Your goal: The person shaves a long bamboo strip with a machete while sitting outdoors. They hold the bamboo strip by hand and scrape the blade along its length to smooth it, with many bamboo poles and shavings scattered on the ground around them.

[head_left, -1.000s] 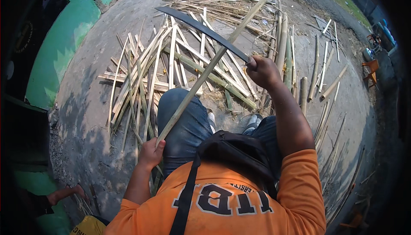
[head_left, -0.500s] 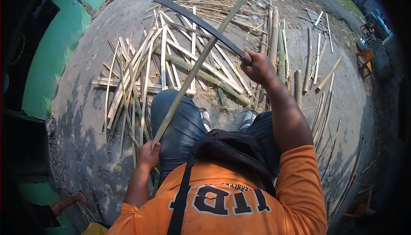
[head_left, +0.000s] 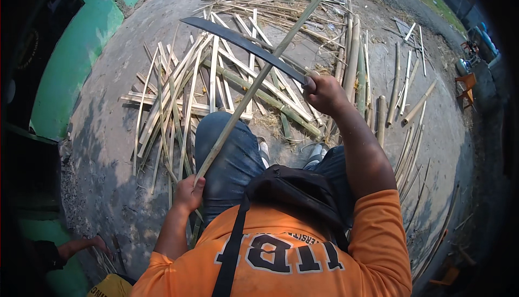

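Strip slants across left knee and knife in view. Probably light, springy, splintery; hold near end, where left hand has fingers clamped. Right hand: fingers round knife's handle.

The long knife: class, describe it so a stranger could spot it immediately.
From the orange shirt, follow its right sleeve to the right hand. The long knife points upper left from there, crossing a held bamboo strip. Dark and gently curved, it stands out among pale strips.
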Available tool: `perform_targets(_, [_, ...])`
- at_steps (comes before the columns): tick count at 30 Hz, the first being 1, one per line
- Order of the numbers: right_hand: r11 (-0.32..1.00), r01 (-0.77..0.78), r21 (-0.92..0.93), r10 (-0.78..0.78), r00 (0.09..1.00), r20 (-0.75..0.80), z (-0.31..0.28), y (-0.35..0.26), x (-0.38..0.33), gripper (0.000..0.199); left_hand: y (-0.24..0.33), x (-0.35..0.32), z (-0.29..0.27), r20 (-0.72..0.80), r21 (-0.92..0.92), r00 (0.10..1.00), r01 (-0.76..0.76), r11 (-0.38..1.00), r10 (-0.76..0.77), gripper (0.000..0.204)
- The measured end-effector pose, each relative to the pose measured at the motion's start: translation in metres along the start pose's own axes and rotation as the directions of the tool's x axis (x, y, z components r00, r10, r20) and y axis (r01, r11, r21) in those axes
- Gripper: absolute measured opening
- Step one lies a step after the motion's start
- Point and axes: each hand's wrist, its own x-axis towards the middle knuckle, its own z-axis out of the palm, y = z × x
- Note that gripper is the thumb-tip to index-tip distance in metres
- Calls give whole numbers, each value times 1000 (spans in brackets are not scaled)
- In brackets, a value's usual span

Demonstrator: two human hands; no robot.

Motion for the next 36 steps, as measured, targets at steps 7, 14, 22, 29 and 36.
perform_targets(7, [969, 238, -73, -225, 963, 148, 3, -30, -9, 9, 5, -3, 2, -35, 47, 999, -5, 999, 7, 75])
perform_targets(14, [954, 227, -196, -203, 970, 137, 8, -27, -6, 10, 14, -7, 4, -99, 104, 995, 32, 994, -22, 74])
perform_targets(22, [920, 317, -232, -294, 947, 128, 2, -43, -12, 14, 3, -4, 6, -73, 62, 997, 22, 998, -17, 76])
perform_targets(29, [984, 169, -55, -171, 985, -22, 9, -7, 0, 14, 4, -2, 6, -64, 35, 998, 0, 999, 2, 75])
perform_targets(36, [922, 237, -306, -218, 971, 96, 0, -22, 6, 14, 6, -9, 0, -45, 77, 999, 5, 997, -2, 75])
